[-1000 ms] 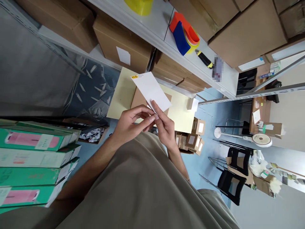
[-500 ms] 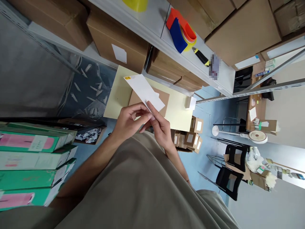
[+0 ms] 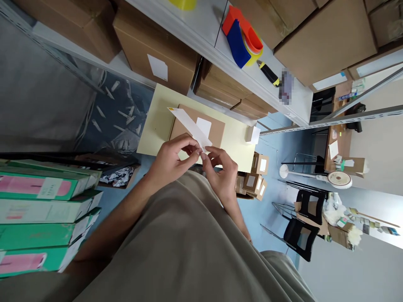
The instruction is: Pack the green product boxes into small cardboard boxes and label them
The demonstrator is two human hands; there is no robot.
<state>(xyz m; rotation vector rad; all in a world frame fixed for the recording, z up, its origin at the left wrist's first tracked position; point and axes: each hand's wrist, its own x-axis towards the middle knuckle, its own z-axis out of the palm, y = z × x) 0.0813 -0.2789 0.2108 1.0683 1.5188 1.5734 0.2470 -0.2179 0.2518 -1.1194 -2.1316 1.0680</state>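
Note:
A white label sheet (image 3: 190,125) with a yellow patch at its far corner slants up from my fingertips, seen nearly edge-on. My left hand (image 3: 172,160) is closed, thumb and fingertips pinching the sheet's near end. My right hand (image 3: 222,173) pinches the same corner, its thumb and index finger almost touching the left fingertips. What lies exactly between the fingertips is too small to make out. Beyond the sheet, a brown cardboard box (image 3: 216,126) bearing a white label (image 3: 204,126) rests on a pale yellow tabletop (image 3: 157,119).
A small white box (image 3: 252,135) stands at the tabletop's right end. On the shelf (image 3: 204,31) above are an orange and blue tape dispenser (image 3: 241,40) and a black and yellow utility knife (image 3: 269,74). Green boxes (image 3: 34,235) are stacked at left; black chairs (image 3: 300,237) stand at right.
The label sheet has tilted to a narrower angle, uncovering the box's white label. My right hand's fingers have bent from stretched along the sheet to a pinch at its corner.

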